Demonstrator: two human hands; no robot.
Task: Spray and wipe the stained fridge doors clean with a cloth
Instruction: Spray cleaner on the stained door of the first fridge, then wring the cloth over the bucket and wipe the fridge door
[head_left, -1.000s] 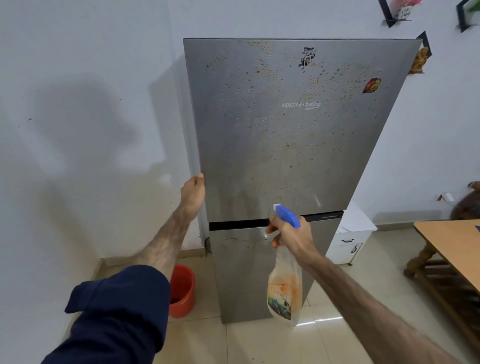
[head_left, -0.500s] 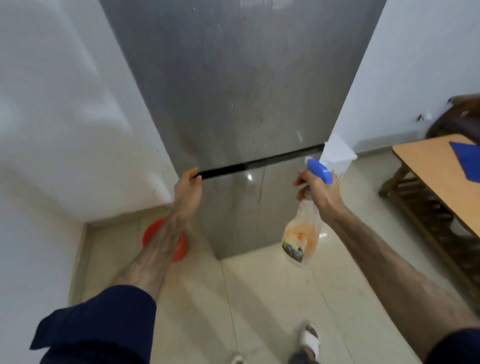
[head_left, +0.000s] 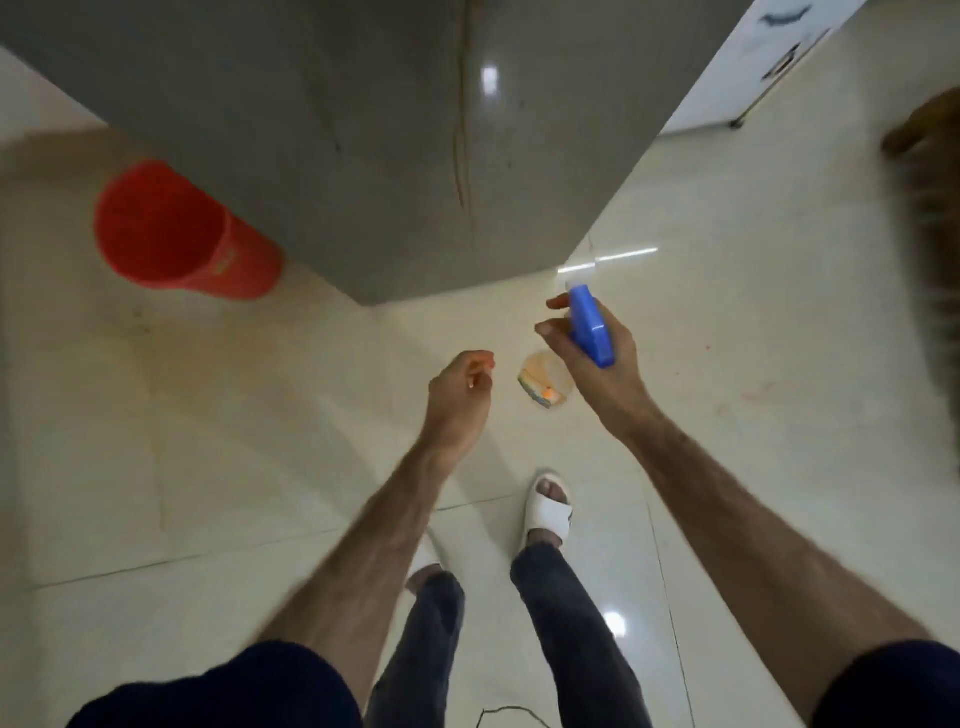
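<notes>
Head view has dropped to the lower fridge door (head_left: 363, 130): left hand (head_left: 460, 389), off the door edge, hangs loosely curled; right hand (head_left: 597, 358) grips the spray bottle (head_left: 589, 327), so spraying moves lower.

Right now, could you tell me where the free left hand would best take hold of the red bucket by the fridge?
Probably at the rim of the red bucket, reaching down from above: it stands upright with its mouth open. No handle shows. The left hand holds nothing.
</notes>
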